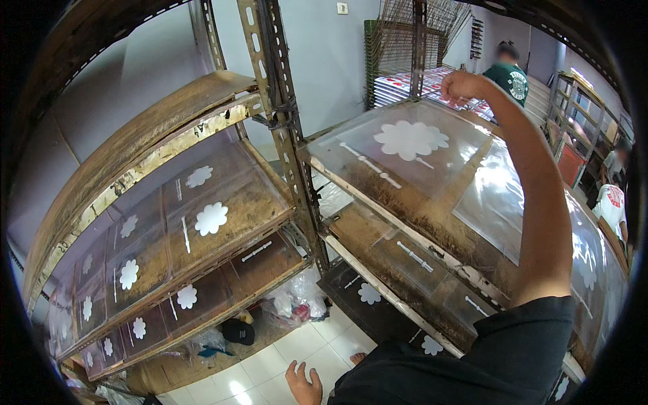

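Note:
My right arm reaches across the upper right shelf [439, 202]. At its far side my right hand [463, 86] hangs in the air, fingers loosely bent downward, with nothing visible in it. Below it lies a clear plastic sheet [337, 158] with a large white scalloped flower shape [410, 140] and a thin white bar shape [370, 165]. A second glossy clear sheet [489, 202] lies beside it, partly hidden by my forearm. Low in front of my body, my left hand [305, 385] is open and holds nothing, its fingers apart above the tiled floor.
Slotted metal posts [283, 101] stand between the racks. Left shelves [162, 253] carry several similar printed sheets. Below are plastic bags [297, 297] and a dark cap [237, 331]. A wire rack [405, 54] stands behind; a person in a green shirt [507, 82] is at the back right.

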The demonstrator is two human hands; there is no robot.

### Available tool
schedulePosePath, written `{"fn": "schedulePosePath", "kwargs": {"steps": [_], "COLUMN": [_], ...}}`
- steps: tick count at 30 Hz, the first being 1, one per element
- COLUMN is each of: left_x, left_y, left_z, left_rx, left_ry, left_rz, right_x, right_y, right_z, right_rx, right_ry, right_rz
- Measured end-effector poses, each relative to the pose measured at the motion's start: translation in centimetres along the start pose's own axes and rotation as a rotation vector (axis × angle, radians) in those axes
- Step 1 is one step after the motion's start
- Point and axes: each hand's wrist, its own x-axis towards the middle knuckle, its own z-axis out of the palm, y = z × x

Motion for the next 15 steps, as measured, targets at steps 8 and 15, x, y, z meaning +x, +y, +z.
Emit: {"fn": "schedulePosePath", "kwargs": {"steps": [8, 15], "left_x": [0.1, 0.7], "left_y": [-1.4, -2.4], "left_z": [3.2, 3.1], "left_rx": [-0.025, 0.001], "left_ry": [-0.027, -0.056], "left_rz": [-0.073, -0.111], "right_x": [6.6, 7.2], "right_y": [8.5, 9.9], "right_z": [2.7, 3.5], "right_rx": [-0.219, -0.352], "right_ry": [0.163, 0.226], "right_rz": [-0.126, -0.18]}}
